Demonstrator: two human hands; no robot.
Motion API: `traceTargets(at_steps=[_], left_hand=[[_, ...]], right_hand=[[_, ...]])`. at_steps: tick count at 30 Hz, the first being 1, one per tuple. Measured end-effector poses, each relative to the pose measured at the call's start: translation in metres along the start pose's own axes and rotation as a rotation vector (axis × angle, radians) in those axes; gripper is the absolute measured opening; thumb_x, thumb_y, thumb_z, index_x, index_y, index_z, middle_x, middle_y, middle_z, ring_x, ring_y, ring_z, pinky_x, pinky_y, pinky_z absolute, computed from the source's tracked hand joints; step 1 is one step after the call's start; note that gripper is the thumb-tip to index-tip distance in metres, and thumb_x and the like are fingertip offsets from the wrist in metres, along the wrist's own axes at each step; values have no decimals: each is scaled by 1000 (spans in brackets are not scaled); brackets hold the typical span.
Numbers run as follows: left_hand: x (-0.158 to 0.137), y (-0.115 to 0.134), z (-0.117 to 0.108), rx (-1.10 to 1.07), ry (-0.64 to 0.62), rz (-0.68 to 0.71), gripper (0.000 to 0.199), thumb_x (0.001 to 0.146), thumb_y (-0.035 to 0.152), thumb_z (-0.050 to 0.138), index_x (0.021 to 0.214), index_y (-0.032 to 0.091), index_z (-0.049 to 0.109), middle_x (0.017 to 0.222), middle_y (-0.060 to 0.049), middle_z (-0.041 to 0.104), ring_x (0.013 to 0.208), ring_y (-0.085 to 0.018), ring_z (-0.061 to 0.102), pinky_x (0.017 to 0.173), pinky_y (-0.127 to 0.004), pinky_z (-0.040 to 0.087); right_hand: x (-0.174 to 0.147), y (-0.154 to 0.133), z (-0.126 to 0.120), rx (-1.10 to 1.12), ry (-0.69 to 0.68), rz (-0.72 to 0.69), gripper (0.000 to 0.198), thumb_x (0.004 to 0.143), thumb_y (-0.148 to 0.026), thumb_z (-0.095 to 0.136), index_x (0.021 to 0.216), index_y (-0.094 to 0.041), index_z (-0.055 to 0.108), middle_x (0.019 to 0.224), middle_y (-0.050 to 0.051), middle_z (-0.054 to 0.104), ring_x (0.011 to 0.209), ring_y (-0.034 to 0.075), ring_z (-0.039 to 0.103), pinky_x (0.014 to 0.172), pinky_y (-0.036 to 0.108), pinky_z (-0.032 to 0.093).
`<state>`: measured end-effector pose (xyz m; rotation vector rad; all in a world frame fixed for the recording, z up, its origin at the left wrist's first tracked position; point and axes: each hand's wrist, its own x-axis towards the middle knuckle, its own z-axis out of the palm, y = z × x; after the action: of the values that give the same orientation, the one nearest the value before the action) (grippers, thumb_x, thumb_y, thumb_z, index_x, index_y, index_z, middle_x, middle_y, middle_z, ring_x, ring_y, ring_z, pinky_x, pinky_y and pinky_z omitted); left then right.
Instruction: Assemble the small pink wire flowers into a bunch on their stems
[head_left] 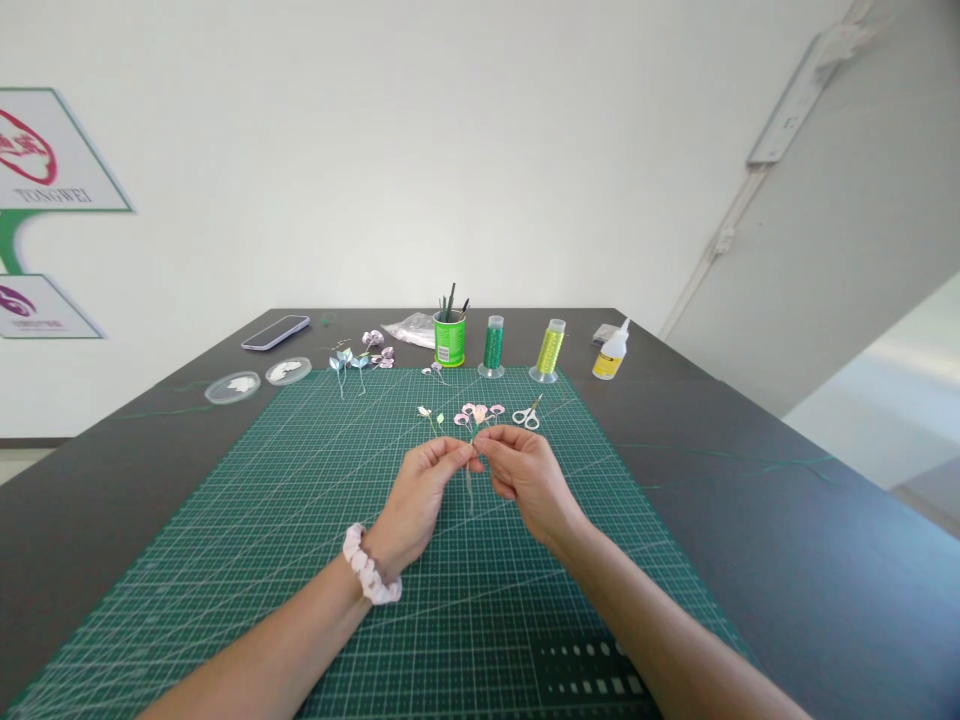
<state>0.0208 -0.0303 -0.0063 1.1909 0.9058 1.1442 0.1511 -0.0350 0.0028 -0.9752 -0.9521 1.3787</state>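
Observation:
Above the green cutting mat (315, 540), a small bunch of pink craft flowers (480, 413) is pinched at its stems between my two hands. My left hand (424, 490), with a pale scrunchie (367, 570) round its wrist, closes thumb and forefinger on the stems. My right hand (529, 475) pinches the same spot from the other side; whether it also grips thread there is too small to tell. Stem ends hang below the fingers. White-handled scissors (527, 415) lie just beyond my right hand. A loose flower stem (426, 411) and a leaf (440, 419) are beyond my left.
At the back stand a green can of tools (449, 340), a green thread spool (492, 350), a yellow-green spool (550, 352) and a glue bottle (612, 353). Left are a phone (276, 332), two shallow dishes (232, 387) and blue flowers (347, 360). Loose thread (720, 453) lies right.

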Motion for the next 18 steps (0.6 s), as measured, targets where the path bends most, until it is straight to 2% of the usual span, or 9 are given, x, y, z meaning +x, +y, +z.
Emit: traceTargets(at_steps=[6,18], left_hand=[[0,0,0,4,-1,-5,19,78,29,65,63,17,67,66,-2,63,73,-17,50,82,-32,37],[1,-1,0,-20,-12,-9,18,77,30,64,65,17,67,67,-2,63,74,-17,50,81,-32,37]], right_hand=[[-1,0,1,3,27,-18,20,63,-33,75,62,-17,64,42,-9,41,36,4,24,34,20,18],[1,1,0,-1,22,-5,22,62,-34,75,63,-16,63,43,-8,45,36,3,24,34,19,17]])
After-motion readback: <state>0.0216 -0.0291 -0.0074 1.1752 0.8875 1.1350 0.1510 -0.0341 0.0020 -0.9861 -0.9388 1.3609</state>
